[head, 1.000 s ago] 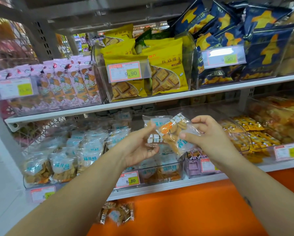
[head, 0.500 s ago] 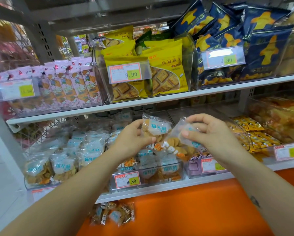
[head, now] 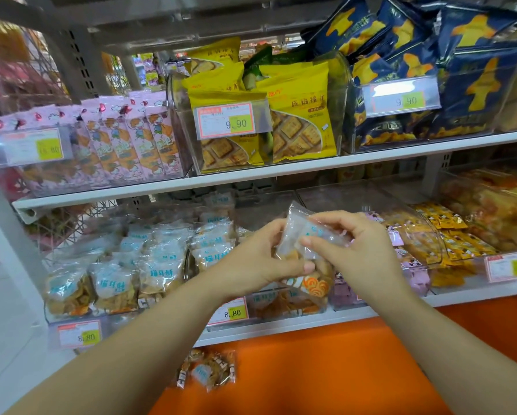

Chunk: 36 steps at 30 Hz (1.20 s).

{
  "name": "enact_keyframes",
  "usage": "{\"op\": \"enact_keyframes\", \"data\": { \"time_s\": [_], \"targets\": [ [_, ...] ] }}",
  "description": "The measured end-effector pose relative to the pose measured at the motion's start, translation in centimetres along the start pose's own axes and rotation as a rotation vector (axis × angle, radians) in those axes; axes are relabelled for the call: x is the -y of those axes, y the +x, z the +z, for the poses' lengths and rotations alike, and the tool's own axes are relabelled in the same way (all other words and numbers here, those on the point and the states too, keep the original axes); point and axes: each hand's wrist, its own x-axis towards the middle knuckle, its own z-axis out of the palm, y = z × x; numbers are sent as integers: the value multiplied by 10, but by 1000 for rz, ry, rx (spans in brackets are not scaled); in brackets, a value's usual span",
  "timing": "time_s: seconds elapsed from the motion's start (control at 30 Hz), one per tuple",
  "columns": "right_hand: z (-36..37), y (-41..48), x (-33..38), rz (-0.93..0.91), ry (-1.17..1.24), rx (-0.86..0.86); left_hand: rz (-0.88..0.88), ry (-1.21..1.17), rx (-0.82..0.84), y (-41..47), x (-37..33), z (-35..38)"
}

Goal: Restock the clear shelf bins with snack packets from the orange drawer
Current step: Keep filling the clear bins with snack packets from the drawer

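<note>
Holding a clear snack packet (head: 303, 250) between them, both hands sit in front of the lower shelf. The left hand (head: 260, 262) pinches the packet's left edge, its thumb pressed on the front and its fingers hidden behind. The right hand (head: 359, 253) curls its fingers over the upper end, with the thumb on the blue label. Whether a second packet lies behind the first, I cannot tell. The packet stands roughly upright, its long axis running from the top corner, which leans slightly left, down to the orange-spiral end. That lower end hangs just above and in front of the clear bin (head: 293, 307) beside the 8.80 price tag (head: 232, 313). So the bin lies below and beyond the fingers, and neither hand is clearly nearer to it. The coming move is probably a short push forward and down, lower end first. The packet could catch on the bin's front lip if it stays this upright. More loose packets (head: 206, 371) wait in the orange drawer (head: 326, 369) below, so restocking looks unfinished.
</note>
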Motion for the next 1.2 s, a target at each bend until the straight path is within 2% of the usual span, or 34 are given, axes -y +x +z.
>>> {"op": "enact_keyframes", "data": {
  "time_s": [0.07, 0.1, 0.2, 0.27, 0.43, 0.53, 0.63, 0.7, 0.8, 0.87, 1.0, 1.1, 1.2],
  "targets": [
    [4, -2, 0, -49, -31, -38, 13, -21, -53, -5, 3, -1],
    [8, -3, -2, -13, 4, -9, 21, -22, -81, -8, 7, -2],
    [21, -9, -10, 284, 278, 295, 33, -34, -155, -23, 13, -9],
    [31, -13, -12, 333, 354, 408, 47, -18, -191, -31, 20, -16],
    [54, -4, -9, 243, 267, 401, 71, -9, -232, -46, 24, -37],
    [58, 13, -11, 208, 240, 355, 91, 45, -374, -56, 24, -65],
    [65, 26, -19, 254, 239, 366, 88, 297, -599, -70, 35, -98],
    [79, 26, -23, 289, 211, 452, 77, 491, -656, -77, 48, -112],
    [107, 18, -26, 271, 116, 571, 60, 726, -613, -80, 65, -115],
    [126, 11, -31, 230, 50, 577, 144, 915, -571, -80, 77, -114],
    [144, 5, -37, 137, -136, 531, 256, 1209, -509, -80, 96, -106],
    [144, 6, -36, 146, -193, 504, 240, 1333, -494, -78, 104, -100],
    [144, 1, -35, 197, -185, 400, 209, 1415, -481, -73, 107, -99]
  ]
}}
